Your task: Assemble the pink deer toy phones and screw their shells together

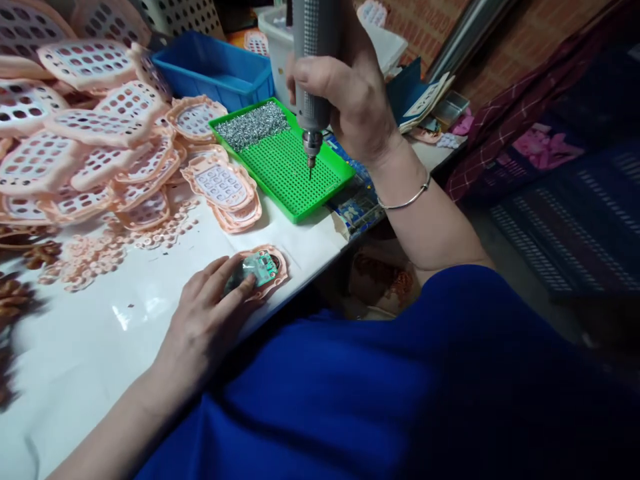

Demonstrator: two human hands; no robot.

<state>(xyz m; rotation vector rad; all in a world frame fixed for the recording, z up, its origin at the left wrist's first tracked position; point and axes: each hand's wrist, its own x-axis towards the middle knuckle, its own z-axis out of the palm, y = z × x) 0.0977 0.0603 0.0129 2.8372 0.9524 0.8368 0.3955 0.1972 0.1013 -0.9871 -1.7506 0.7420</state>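
My right hand [353, 93] is wrapped around a grey electric screwdriver [313, 100], which is held upright with its thin bit pointing down over the green tray [300, 212]. Small silver screws [253, 125] are heaped at the tray's far end, and rows of holes cover its floor. Near the table edge, my left hand [203, 310] holds down a small pink plastic casing [283, 269] between its thumb and fingers. A green circuit board [261, 267] shows inside that casing, partly hidden by the fingers.
Pink casings with white perforated keypads [115, 113] are piled at the left. A short stack of casings [223, 187] lies beside the tray. Small pink rings [90, 257] are scattered on the white tabletop [125, 347]. A blue bin [215, 70] stands behind.
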